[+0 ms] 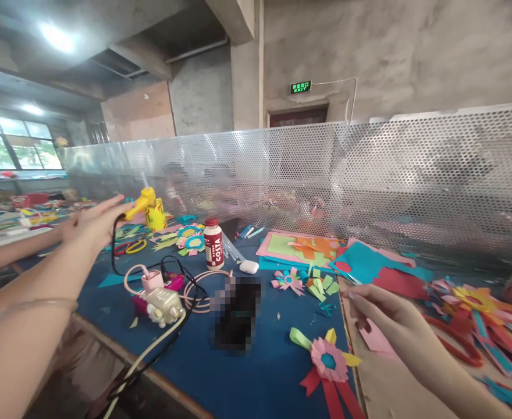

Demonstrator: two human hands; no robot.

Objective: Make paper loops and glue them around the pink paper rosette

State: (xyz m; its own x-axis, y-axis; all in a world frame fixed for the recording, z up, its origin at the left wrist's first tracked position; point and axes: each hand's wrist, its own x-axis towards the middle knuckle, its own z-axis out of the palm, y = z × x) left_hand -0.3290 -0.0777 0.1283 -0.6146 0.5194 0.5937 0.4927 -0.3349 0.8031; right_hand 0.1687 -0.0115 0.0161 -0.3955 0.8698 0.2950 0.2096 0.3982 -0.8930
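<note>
My left hand reaches out with its fingers stretched, at the handle end of a yellow hot glue gun. The gun leans nose down at a yellow can, a glue stick poking up from its back and a black cord hanging from its handle. On the right, my right hand has thumb and fingers pressed together above brown cardboard; whatever they may hold is too small to make out. Below it lies pink paper. A paper rosette with red tails lies left of that hand.
A Costa bottle, earbud case, blurred dark patch, power plugs and cables cover the blue table. Red scissors lie right, red-yellow scissors left. A perforated metal panel stands behind. Another person's arm is at left.
</note>
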